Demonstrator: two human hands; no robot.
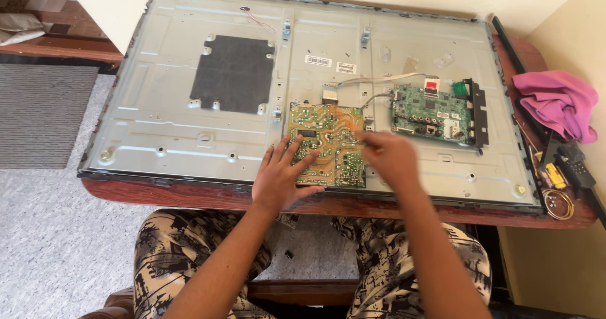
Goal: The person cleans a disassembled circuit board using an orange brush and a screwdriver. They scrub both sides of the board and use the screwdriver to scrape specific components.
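Note:
A large grey metal panel back (164, 123) lies flat on a wooden table. A yellow-green circuit board (328, 136) rests solder side up near the panel's front edge. My left hand (281, 174) lies flat with fingers spread on the board's lower left part. My right hand (388, 155) is at the board's right edge, blurred, fingers curled at the edge. A green circuit board (426, 112) with a black bracket is mounted to the right. Thin cables (379, 79) run between the boards.
A black sheet (232, 72) covers part of the panel's left half. A pink cloth (558, 101) lies on the table's right end, with a yellow tool (555, 175), black parts and a wire coil (558, 202) nearby. A grey rug lies on the floor at left.

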